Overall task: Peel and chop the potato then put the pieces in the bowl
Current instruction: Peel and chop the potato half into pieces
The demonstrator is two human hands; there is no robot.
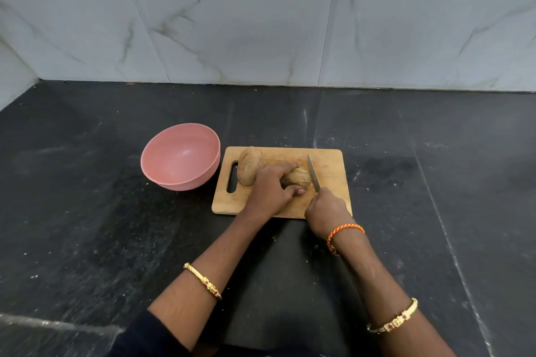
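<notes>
Our left hand (269, 188) grips the potato (297, 179) on the board (330, 171); our right hand (326, 207), closed round the knife (313, 172), should slice straight down, keeping clear of our fingertips (298, 191); the bowl (162, 171) waits just left.

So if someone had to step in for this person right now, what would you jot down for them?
Left hand holds a potato steady on the cutting board.
Right hand grips the knife, blade at that potato's right end.
A second potato lies on the board's left side.
The pink bowl, left of the board, holds nothing.
Done: both potatoes still have skin.
Left: peeling, chopping, filling the bowl.
</notes>
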